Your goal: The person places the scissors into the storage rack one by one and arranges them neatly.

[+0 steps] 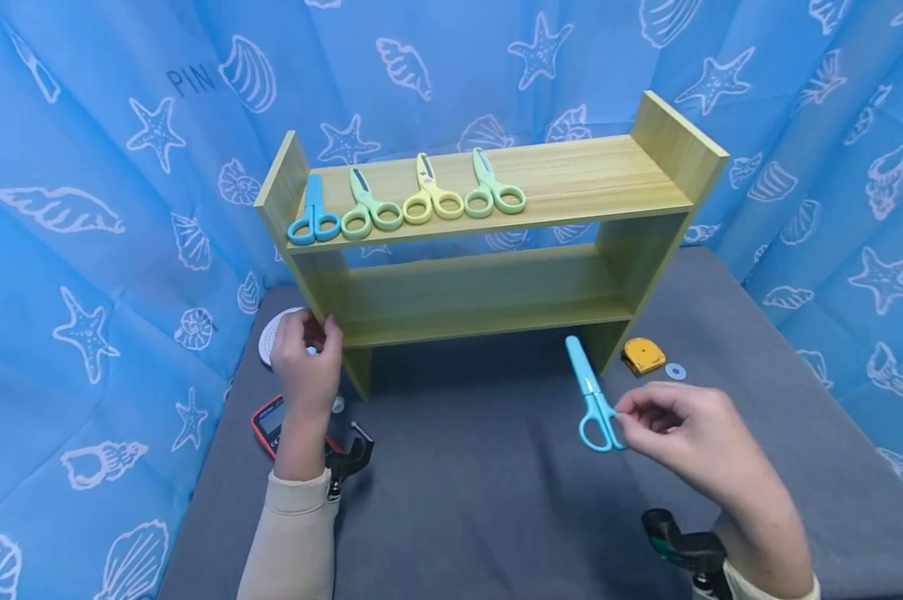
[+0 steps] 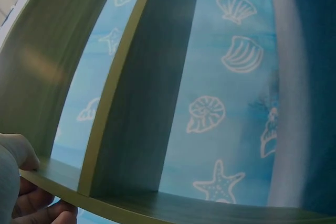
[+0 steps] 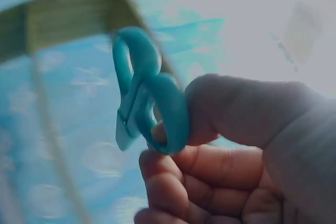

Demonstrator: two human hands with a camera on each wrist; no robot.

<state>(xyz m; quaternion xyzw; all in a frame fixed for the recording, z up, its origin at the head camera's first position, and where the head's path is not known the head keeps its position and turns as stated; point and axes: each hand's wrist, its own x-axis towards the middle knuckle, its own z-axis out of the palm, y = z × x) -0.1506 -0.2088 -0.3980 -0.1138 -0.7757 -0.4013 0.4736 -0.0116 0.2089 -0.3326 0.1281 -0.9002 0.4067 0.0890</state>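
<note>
My right hand (image 1: 699,442) pinches a pair of turquoise scissors (image 1: 588,390) by one handle loop, with the closed blades pointing up and away in front of the wooden shelf (image 1: 586,175). In the right wrist view, thumb and fingers meet at the loop of these scissors (image 3: 176,108). My left hand (image 1: 305,367) grips the shelf's left side panel, thumb on the inner face and fingers outside, as the left wrist view shows. On the top board lie blue scissors (image 1: 314,218), green scissors (image 1: 369,207), yellow scissors (image 1: 431,196) and light green scissors (image 1: 491,187), side by side from the left end.
A yellow tape measure (image 1: 643,356) and a small grey ring (image 1: 675,371) lie by the shelf's right foot. Left of it are a white round object (image 1: 268,337) and a red-edged meter (image 1: 270,423), partly behind my left arm. A blue curtain (image 1: 451,67) surrounds the grey-covered table (image 1: 451,500).
</note>
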